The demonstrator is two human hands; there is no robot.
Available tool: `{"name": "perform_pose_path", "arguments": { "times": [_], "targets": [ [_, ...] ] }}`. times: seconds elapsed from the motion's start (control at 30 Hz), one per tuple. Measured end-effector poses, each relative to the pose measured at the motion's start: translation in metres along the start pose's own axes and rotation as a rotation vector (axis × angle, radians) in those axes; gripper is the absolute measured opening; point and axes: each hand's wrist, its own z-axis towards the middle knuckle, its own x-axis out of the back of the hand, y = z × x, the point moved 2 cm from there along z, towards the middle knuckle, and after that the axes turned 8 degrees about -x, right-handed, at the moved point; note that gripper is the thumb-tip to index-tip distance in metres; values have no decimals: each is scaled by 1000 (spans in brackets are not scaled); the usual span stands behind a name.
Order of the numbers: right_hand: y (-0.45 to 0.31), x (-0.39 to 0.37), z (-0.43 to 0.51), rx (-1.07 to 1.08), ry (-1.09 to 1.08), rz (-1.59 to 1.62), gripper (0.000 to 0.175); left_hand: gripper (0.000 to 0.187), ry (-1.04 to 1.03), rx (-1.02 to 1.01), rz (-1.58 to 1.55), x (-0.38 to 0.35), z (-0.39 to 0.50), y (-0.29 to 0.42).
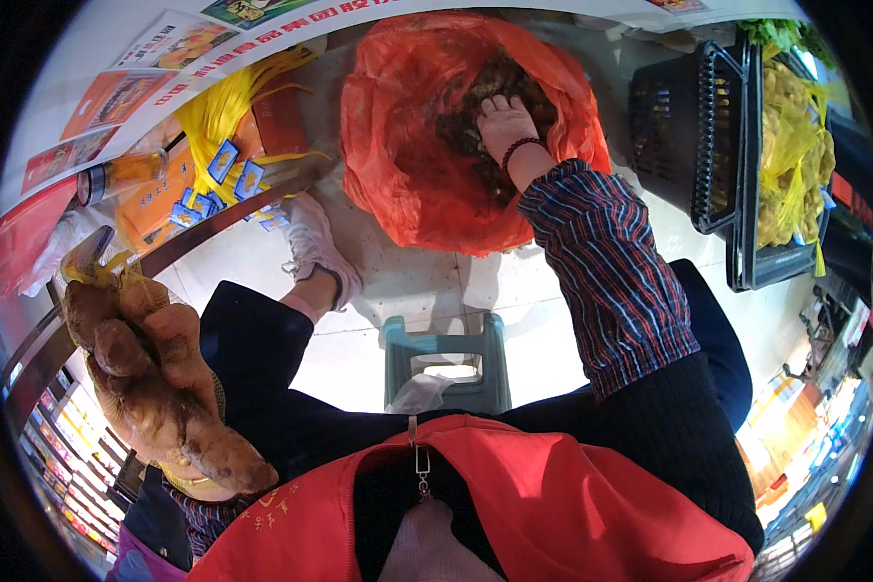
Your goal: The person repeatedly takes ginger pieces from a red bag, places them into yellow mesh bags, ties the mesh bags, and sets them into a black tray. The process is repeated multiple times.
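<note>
At the lower left, my left hand [189,484] supports a yellow mesh bag of brown tubers [164,389]. The netting is drawn over several large, knobbly pieces, and most of the hand is hidden behind them. My right hand [508,127], with a beaded bracelet on the wrist, reaches down into a large red plastic bag [407,145]. Its fingers are spread over dark, soil-like contents [498,76], and its palm side is hidden. The red bag stands wide-mouthed on the tiled floor before me.
A bundle of yellow mesh bags with blue tags [225,116] lies on the low shelf at left, near a lidded jar [127,174]. Black plastic crates [680,138] stand at right beside netted tubers [789,160]. A teal stool [447,349] is between my legs.
</note>
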Motion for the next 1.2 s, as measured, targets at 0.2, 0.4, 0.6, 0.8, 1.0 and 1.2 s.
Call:
{"name": "perform_pose_path", "arguments": {
  "times": [0.2, 0.4, 0.6, 0.8, 1.0, 1.2],
  "targets": [
    [7, 1, -11, -108, 214, 126, 27, 44, -104, 31, 29, -3, 2, 0],
    [20, 29, -26, -297, 578, 440, 25, 43, -28, -32, 12, -5, -1, -12],
    [13, 102, -102, -404, 542, 2302, 23, 43, 23, -128, -5, -17, -4, -26],
    [-16, 216, -209, 15, 531, 2611, 16, 46, -45, -132, -188, -30, -11, -39],
    [-46, 284, -319, 405, 735, 2475, 20, 48, -304, -62, -335, -42, -17, -48],
    [-30, 305, -358, 230, 548, 2340, 24, 53, -412, 37, -393, -69, -24, -62]
  ]
}}
